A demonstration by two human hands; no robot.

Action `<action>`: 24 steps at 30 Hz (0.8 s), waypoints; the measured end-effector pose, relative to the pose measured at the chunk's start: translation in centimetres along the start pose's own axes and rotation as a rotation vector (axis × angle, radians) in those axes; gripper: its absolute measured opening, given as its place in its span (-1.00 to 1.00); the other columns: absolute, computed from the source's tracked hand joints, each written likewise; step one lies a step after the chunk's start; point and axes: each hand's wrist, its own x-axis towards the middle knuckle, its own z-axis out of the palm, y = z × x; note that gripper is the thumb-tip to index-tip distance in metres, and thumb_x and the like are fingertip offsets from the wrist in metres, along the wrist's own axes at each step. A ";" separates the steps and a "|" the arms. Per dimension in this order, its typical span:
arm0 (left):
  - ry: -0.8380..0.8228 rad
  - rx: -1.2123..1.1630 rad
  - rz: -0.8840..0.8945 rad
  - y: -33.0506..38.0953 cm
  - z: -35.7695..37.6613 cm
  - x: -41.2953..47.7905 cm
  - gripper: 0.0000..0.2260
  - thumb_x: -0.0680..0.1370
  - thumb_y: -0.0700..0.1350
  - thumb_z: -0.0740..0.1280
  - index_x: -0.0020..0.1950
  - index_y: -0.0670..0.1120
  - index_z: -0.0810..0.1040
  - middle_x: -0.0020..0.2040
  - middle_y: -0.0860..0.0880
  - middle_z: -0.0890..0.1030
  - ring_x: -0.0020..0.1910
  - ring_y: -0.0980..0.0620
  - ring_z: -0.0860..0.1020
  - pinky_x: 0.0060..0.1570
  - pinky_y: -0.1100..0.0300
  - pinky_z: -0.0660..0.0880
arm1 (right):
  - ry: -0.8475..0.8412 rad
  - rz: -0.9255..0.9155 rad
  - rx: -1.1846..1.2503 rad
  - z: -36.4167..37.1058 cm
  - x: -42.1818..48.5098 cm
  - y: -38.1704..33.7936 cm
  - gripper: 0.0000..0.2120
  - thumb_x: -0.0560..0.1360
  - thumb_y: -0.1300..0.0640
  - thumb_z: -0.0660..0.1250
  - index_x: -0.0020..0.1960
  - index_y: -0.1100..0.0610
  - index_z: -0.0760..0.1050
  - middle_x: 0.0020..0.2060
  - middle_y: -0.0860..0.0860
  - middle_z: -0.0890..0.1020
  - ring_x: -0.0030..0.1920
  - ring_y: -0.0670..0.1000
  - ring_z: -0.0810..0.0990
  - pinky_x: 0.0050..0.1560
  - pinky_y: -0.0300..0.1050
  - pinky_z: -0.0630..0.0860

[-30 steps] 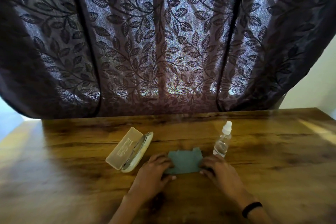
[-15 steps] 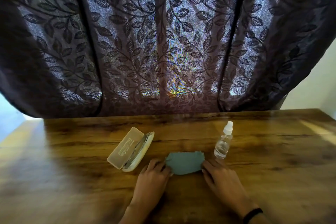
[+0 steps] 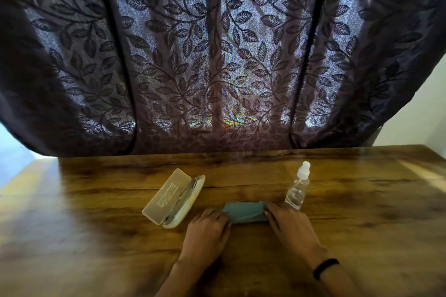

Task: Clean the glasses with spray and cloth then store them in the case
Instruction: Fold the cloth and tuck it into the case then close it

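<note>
A teal cloth (image 3: 245, 211) lies flat on the wooden table (image 3: 362, 224), folded into a low strip. My left hand (image 3: 207, 229) presses on its left end and my right hand (image 3: 288, 224) on its right end, fingers on the fabric. A cream glasses case (image 3: 173, 199) lies open to the left, and a thin dark frame, seemingly the glasses (image 3: 182, 196), shows between lid and base. A small clear spray bottle (image 3: 298, 188) with a white cap stands upright just behind my right hand.
A dark leaf-patterned curtain (image 3: 217, 55) hangs right behind the table's far edge. A pale wall (image 3: 415, 108) shows at the right. A black band sits on my right wrist.
The cloth looks shorter front to back than one second ago, its far edge folded toward me. Both hands stayed at its ends.
</note>
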 end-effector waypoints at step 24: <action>0.081 0.017 -0.224 -0.9 0.0 4.4 -0.80 0.59 0.00 0.15 0.12 0.00 0.49 0.16 0.04 0.52 0.13 0.05 0.48 0.01 0.21 0.46 | -0.003 0.140 0.029 -0.1 3.5 -0.1 -0.76 0.49 0.33 0.20 0.11 0.13 0.44 0.14 0.06 0.53 0.01 0.07 0.60 -0.02 -0.12 0.53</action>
